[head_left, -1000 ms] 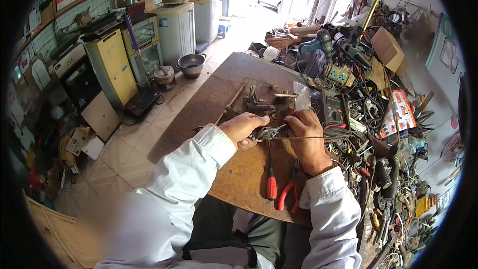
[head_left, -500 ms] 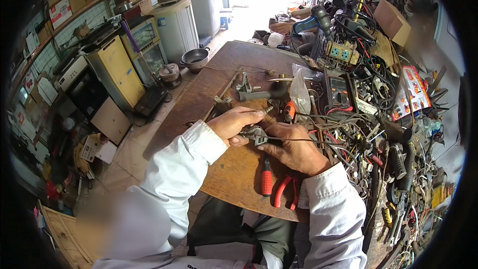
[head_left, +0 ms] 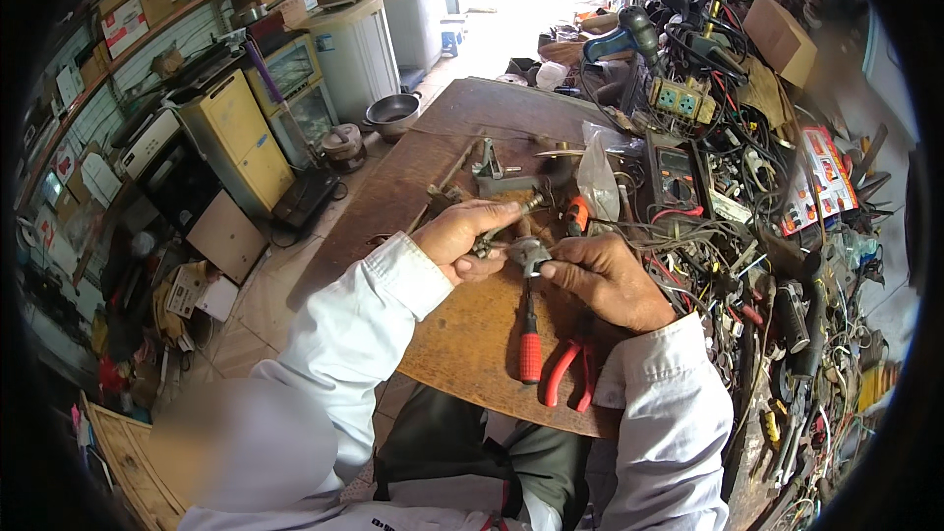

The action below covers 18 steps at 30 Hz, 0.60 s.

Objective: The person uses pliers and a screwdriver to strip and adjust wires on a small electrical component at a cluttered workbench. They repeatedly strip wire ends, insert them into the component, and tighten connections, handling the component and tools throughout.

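Observation:
Over the wooden table, my left hand (head_left: 470, 238) is closed around a small brass-coloured metal fitting (head_left: 532, 203), whose end sticks out past the fingertips. Close beside it, my right hand (head_left: 612, 280) is closed on an adjustable wrench (head_left: 531, 254); its shiny head shows between the hands, and most of the handle is hidden in my grip. Whether the jaws touch the fitting I cannot tell. Below the hands lie a screwdriver (head_left: 530, 354) with a red handle and red-handled pliers (head_left: 568, 374). An orange-handled tool (head_left: 577, 215) lies just beyond my right hand.
The wooden table (head_left: 452, 364) carries a metal bracket (head_left: 487, 159), a clear plastic bag (head_left: 597, 182) and a multimeter (head_left: 675, 177). Tangled cables and tools (head_left: 757, 334) crowd the right side. A pot (head_left: 393, 113) and old appliances (head_left: 236, 138) stand on the left.
My right hand has shifted slightly right, away from the left hand, and the wrench head has turned and moved right and up. My left hand stays nearly in place around the fitting.

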Tool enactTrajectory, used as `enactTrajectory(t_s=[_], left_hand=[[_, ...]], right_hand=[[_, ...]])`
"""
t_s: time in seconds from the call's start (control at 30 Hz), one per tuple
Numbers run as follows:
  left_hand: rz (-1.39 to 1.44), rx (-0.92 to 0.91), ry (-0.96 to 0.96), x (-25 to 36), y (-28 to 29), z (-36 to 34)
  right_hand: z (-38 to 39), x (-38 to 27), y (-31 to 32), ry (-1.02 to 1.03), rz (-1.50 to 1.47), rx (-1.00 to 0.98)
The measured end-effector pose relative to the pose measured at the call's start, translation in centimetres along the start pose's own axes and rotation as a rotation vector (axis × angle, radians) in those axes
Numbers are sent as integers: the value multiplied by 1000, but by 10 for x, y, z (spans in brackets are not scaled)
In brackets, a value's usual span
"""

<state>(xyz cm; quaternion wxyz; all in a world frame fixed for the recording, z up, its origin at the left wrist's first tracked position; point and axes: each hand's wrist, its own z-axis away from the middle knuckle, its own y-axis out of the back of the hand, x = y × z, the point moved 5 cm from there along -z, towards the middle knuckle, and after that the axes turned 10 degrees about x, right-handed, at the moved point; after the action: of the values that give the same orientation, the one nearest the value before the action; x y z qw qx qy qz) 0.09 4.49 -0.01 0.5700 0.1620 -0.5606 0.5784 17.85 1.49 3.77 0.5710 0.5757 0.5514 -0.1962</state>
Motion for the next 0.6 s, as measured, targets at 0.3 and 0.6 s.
enactTrajectory(t_s=[0.3,0.6], left_hand=[[-15,221,-256,3,15,-12],[-358,281,-517,4,-7,-1]], right_hand=[[7,11,5,235,708,482],[4,17,-10,-211,-489,489]])
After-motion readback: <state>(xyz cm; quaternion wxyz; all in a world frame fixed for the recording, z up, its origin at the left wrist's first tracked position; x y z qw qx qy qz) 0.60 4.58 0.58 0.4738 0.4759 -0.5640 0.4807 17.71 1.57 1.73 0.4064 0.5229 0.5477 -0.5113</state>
